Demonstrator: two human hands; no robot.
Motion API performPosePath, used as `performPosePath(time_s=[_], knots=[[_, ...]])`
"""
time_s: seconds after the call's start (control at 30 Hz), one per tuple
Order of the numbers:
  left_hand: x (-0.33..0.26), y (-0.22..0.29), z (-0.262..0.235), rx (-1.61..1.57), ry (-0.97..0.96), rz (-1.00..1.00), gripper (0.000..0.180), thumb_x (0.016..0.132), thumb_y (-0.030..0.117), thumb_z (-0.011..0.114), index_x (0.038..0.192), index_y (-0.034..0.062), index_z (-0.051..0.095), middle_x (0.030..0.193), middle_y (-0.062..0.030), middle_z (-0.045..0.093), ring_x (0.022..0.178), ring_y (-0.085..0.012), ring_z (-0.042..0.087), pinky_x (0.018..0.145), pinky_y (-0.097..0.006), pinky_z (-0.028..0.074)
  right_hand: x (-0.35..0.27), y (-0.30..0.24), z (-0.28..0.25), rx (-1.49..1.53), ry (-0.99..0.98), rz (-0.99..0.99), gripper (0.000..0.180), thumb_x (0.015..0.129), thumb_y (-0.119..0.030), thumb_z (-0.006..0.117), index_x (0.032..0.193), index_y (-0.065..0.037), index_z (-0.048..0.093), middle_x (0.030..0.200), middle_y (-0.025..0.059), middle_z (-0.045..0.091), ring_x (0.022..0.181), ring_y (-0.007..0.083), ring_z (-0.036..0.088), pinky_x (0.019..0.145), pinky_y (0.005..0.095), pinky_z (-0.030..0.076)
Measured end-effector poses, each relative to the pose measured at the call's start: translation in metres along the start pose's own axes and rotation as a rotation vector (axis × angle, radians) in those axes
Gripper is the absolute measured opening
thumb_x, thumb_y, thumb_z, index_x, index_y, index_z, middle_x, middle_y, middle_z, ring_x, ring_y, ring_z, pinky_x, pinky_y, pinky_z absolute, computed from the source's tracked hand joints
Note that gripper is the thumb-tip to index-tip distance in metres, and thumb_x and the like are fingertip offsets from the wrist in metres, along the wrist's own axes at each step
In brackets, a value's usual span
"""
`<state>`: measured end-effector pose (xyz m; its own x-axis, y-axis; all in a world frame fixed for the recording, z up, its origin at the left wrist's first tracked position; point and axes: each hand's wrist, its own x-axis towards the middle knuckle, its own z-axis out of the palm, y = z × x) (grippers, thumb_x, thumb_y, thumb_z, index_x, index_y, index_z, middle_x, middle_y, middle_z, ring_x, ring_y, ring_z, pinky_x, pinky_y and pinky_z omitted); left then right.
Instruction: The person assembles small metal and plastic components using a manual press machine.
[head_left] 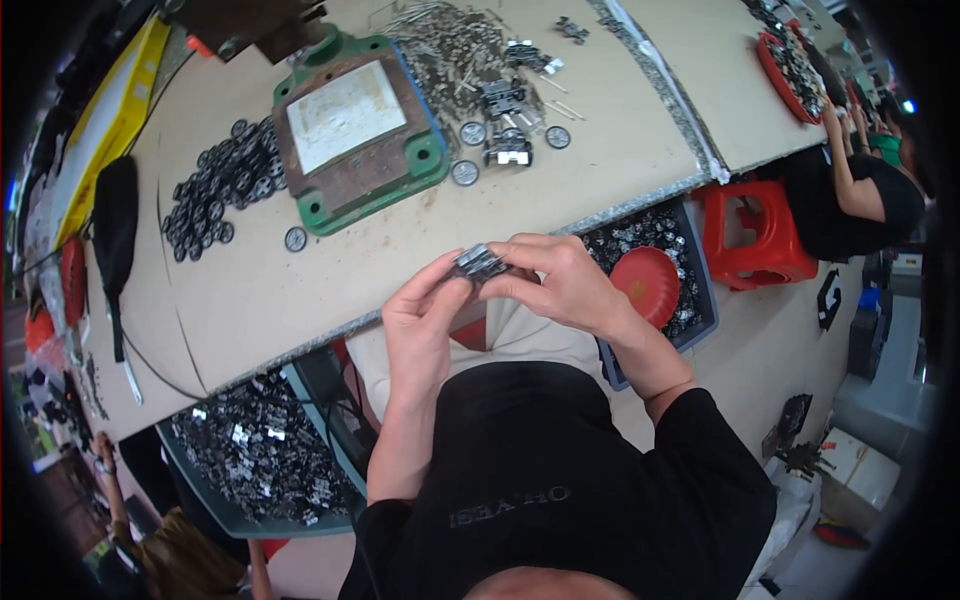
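Between my fingers, just off the table's front edge, is a small black and silver toy car chassis (479,262). My left hand (428,302) pinches its left side with thumb and fingers. On its right side, my right hand (560,280) grips it the same way. Farther off on the table stand a few similar toy car chassis (508,148), some with wheels. Loose black wheels (465,173) lie around them, and a heap of thin metal axles (450,50) spreads behind.
A green press base (375,215) with a pale plate stands mid-table, beside a pile of black wheels (225,180). Bins of parts, one teal (290,525) and one grey (712,310), sit below the edge. A red stool (750,235) and other people are at the sides.
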<state>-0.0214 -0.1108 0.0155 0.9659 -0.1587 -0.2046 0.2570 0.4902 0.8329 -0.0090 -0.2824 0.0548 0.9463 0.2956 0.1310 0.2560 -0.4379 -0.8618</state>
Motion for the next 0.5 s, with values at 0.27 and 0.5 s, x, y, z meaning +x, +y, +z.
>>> performPosePath(time_s=[0.27, 0.5], knots=[[0.004, 0.005, -0.007, -0.380, -0.165, -0.154, 0.032, 0.089, 0.007, 0.050, 0.120, 0.0009, 0.048, 0.110, -0.0145, 0.058, 0.096, -0.0249, 0.059, 0.083, -0.038, 0.051, 0.041, 0.055, -0.079, -0.405, 0.479, 0.177, 0.020, 0.079, -0.012, 0.061, 0.095, -0.001, 0.065, 0.085, 0.0134, 0.064, 0.073, 0.0199, 0.061, 0.067, 0.0287, 0.047], [0.005, 0.004, -0.007, -0.389, -0.157, -0.155, 0.033, 0.090, 0.007, 0.050, 0.122, 0.0000, 0.046, 0.110, -0.0152, 0.057, 0.101, -0.0278, 0.058, 0.087, -0.040, 0.050, 0.055, 0.061, -0.069, -0.626, 0.380, 0.216, 0.020, 0.075, -0.011, 0.064, 0.094, -0.003, 0.064, 0.079, 0.0115, 0.061, 0.072, 0.0210, 0.059, 0.067, 0.0295, 0.046]])
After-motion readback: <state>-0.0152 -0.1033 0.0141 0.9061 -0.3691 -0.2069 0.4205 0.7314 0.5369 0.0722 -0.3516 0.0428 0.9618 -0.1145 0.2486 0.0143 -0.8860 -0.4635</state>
